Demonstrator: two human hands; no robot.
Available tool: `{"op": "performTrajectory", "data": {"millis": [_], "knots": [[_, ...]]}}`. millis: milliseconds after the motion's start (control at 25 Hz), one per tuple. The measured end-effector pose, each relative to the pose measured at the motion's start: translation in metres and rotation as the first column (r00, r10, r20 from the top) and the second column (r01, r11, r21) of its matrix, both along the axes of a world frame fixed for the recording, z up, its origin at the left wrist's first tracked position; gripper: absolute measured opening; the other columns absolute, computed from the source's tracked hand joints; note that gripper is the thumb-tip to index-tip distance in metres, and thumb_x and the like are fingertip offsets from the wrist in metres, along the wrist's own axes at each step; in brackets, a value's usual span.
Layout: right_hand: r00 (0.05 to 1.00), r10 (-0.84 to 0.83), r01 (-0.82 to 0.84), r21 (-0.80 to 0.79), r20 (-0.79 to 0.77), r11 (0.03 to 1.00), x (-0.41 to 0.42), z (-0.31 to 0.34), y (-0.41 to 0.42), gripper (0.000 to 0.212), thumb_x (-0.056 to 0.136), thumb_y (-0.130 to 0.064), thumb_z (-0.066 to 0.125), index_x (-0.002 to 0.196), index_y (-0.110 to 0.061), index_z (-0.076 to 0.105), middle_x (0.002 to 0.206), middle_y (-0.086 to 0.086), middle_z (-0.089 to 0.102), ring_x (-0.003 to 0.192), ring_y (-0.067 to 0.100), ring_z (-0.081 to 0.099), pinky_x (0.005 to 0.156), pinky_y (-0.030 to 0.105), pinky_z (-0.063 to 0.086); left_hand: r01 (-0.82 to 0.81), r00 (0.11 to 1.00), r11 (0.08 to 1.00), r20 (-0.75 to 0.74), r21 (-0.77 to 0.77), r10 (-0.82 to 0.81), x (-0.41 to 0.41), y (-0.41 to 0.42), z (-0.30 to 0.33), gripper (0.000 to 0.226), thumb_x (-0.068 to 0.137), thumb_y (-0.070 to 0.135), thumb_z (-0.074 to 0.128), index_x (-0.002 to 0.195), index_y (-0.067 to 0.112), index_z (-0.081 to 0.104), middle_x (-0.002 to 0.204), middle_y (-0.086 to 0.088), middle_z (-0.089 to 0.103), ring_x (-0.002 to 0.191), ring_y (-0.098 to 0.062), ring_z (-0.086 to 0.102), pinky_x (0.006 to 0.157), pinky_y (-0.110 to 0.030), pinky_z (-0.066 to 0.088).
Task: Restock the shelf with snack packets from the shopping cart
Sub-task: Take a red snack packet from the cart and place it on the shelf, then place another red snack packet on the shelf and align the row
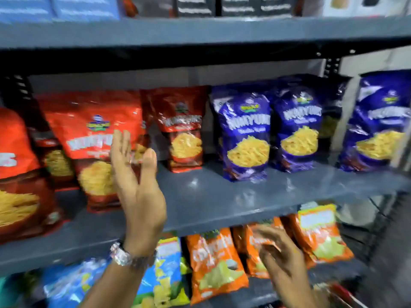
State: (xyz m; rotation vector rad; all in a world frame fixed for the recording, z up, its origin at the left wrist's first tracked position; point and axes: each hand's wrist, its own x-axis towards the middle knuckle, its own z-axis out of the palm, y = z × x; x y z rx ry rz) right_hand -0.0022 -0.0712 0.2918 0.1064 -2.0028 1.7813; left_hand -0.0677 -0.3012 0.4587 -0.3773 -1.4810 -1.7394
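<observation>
My left hand (135, 185), with a silver watch on the wrist, is raised with fingers apart right beside a large red snack packet (93, 138) that stands on the grey middle shelf (211, 196); it holds nothing. Lower down, my right hand (280, 261) is blurred, fingers spread, in front of the orange packets (215, 263) on the shelf below, and grips nothing that I can see. More red packets (182, 130) stand behind, and blue packets (246, 134) fill the right side. A red cart edge (342, 292) shows at the bottom right.
A bare patch of grey shelf lies in front of the small red packet and the blue ones. The upper shelf board (200, 32) overhangs close above. Blue-and-yellow packets (164, 274) sit at the lower left. A shelf upright (331, 67) stands at the right.
</observation>
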Motion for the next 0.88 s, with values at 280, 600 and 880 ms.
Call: {"op": "performTrajectory", "data": {"millis": [280, 600, 880], "knots": [[0.59, -0.618, 0.55, 0.302, 0.52, 0.779, 0.19, -0.261, 0.163, 0.067, 0.071, 0.01, 0.066, 0.093, -0.052, 0.062, 0.078, 0.0, 0.074, 0.076, 0.009, 0.07, 0.059, 0.019, 0.057, 0.45, 0.888, 0.869, 0.209, -0.204, -0.411, 0.046, 0.197, -0.212, 0.039, 0.087, 0.005, 0.054, 0.117, 0.03, 0.063, 0.119, 0.011, 0.068, 0.115, -0.017, 0.064, 0.103, -0.045, 0.049], [0.245, -0.495, 0.568, 0.291, 0.833, 0.77, 0.254, -0.425, 0.249, 0.034, 0.067, -0.001, 0.05, 0.097, 0.002, 0.064, 0.086, 0.011, 0.064, 0.086, 0.029, 0.065, 0.079, 0.03, 0.046, 0.861, 0.476, 0.323, 0.845, -0.392, -0.243, 0.103, 0.319, -0.433, 0.075, 0.075, 0.049, 0.069, 0.139, 0.017, 0.046, 0.139, 0.005, 0.053, 0.131, -0.013, 0.052, 0.112, -0.031, 0.041], [0.334, -0.369, 0.373, 0.238, 0.867, 0.897, 0.178, -0.47, 0.328, 0.052, 0.076, 0.025, 0.049, 0.124, 0.006, 0.056, 0.113, 0.006, 0.055, 0.111, 0.025, 0.055, 0.072, -0.006, 0.039, 0.882, 0.388, 0.301, 0.921, -0.362, -0.028, 0.141, 0.386, -0.532, 0.082, 0.06, 0.064, 0.081, 0.127, 0.031, 0.047, 0.117, 0.0, 0.069, 0.108, -0.024, 0.066, 0.091, -0.041, 0.055]]}}
